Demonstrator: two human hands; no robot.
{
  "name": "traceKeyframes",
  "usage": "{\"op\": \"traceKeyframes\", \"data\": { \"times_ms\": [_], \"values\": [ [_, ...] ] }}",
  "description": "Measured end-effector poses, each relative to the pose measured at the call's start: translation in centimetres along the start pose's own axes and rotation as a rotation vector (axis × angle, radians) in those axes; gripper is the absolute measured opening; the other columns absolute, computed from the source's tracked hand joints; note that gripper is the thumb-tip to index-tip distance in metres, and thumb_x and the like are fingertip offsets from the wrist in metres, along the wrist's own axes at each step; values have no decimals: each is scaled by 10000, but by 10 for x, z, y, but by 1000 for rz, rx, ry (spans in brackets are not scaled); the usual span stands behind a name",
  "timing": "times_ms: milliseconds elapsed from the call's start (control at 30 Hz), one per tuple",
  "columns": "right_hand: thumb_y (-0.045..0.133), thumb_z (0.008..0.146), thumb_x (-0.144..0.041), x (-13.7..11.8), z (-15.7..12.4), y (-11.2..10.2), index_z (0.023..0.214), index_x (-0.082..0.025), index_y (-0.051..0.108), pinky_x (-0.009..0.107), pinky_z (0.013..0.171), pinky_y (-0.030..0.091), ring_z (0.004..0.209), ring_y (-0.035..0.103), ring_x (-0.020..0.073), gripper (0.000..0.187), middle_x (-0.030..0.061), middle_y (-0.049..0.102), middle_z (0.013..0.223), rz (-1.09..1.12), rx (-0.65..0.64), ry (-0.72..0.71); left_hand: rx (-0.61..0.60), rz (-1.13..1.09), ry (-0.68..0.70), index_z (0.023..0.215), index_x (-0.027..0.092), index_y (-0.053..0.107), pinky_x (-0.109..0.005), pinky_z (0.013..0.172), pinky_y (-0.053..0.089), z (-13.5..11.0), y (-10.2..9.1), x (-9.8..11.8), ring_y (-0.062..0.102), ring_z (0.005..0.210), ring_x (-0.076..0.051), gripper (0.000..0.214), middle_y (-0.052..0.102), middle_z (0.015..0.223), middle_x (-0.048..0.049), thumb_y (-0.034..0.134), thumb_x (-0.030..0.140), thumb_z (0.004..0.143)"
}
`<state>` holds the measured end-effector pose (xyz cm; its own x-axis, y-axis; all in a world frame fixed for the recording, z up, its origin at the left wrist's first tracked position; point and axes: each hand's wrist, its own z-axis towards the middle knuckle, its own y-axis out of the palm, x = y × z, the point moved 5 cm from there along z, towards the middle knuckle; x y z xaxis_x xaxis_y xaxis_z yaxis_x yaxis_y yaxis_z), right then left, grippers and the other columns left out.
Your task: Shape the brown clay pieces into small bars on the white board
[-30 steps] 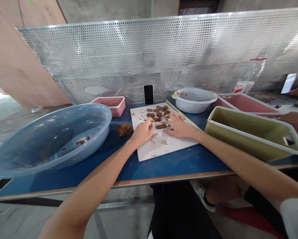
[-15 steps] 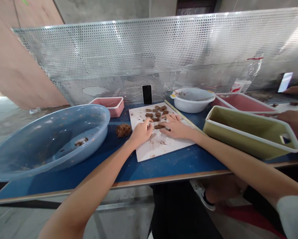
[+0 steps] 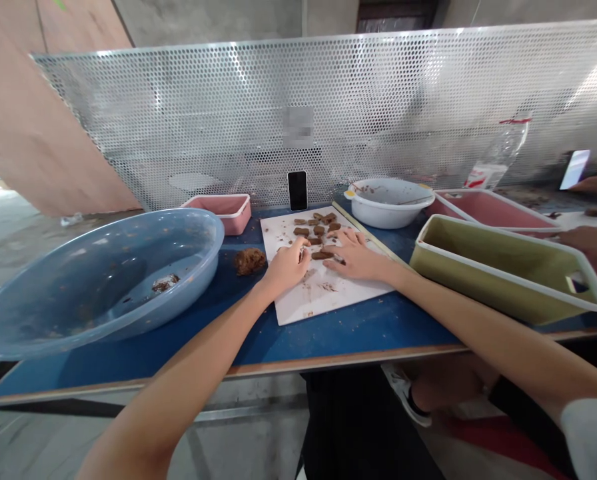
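Note:
On a white board [image 3: 298, 307] lie several short brown clay-like pieces [image 3: 301, 231], mostly in loose rows toward the back. One longer brown piece [image 3: 321, 255] lies between my two hands. My left hand [image 3: 289, 268] rests at its left end, fingers loosely curled with a gap between thumb and forefinger. My right hand [image 3: 354, 257] is palm down at its right end, fingers spread. Whether the fingertips press on the piece is hard to see. A rough brown lump [image 3: 249, 261] sits left of the board on the blue table [image 3: 258, 337].
A large blue basin [image 3: 188, 297] stands at left, a pink bin [image 3: 238, 220] behind it. An upright phone [image 3: 297, 191] leans on the perforated metal panel [image 3: 218, 120]. At right are a white basin [image 3: 391, 212], a green bin [image 3: 483, 283], a pink bin [image 3: 508, 213], a bottle [image 3: 498, 157] and another person's arm [image 3: 591, 250].
My hands have barely moved, staying around the longer brown piece. The whole view has shifted slightly, so things appear a little farther right.

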<state>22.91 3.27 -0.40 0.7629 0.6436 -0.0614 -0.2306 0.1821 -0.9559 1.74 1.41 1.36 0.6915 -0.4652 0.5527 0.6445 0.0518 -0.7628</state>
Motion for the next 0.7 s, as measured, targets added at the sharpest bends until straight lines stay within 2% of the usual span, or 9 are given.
{"op": "traceKeyframes", "data": {
  "times_ms": [67,267,433,567,700],
  "values": [
    [414,1149,-693,-3,-1,-1,1573,-332,702,779,1247,346,1585,417,496,628,192,493,1729,-25,-19,-27,1,-6,-2,1334,207,679,-322,669,398,0,-1,1,574,570,-208,293,620,635,17,494,260,1112],
    [362,1174,-668,2,-8,-13,1566,-352,721,722,1250,337,1594,418,485,619,140,477,1796,-183,46,-147,0,-5,-5,1350,198,683,-326,684,422,-1,0,2,582,585,-214,308,620,631,15,499,260,1111],
    [384,1164,-716,7,-12,-5,1693,-453,596,696,1265,329,1573,463,462,627,64,483,1819,-162,11,-301,-10,2,-13,1390,187,687,-332,701,438,-2,0,3,590,597,-223,346,635,643,5,501,256,1107],
    [406,1166,-721,10,-11,0,1677,-468,610,699,1290,311,1614,440,449,605,21,448,1852,-161,-15,-336,-11,-1,-8,1396,182,682,-330,689,420,-2,-1,5,572,582,-214,350,627,645,8,494,249,1109],
    [507,1164,-644,16,-13,-8,1644,-500,636,692,1306,314,1628,436,430,517,-41,481,1833,-144,-8,-341,-10,4,-4,1382,182,681,-329,688,428,-2,-2,4,576,582,-215,337,615,635,13,494,258,1111]
  ]
}}
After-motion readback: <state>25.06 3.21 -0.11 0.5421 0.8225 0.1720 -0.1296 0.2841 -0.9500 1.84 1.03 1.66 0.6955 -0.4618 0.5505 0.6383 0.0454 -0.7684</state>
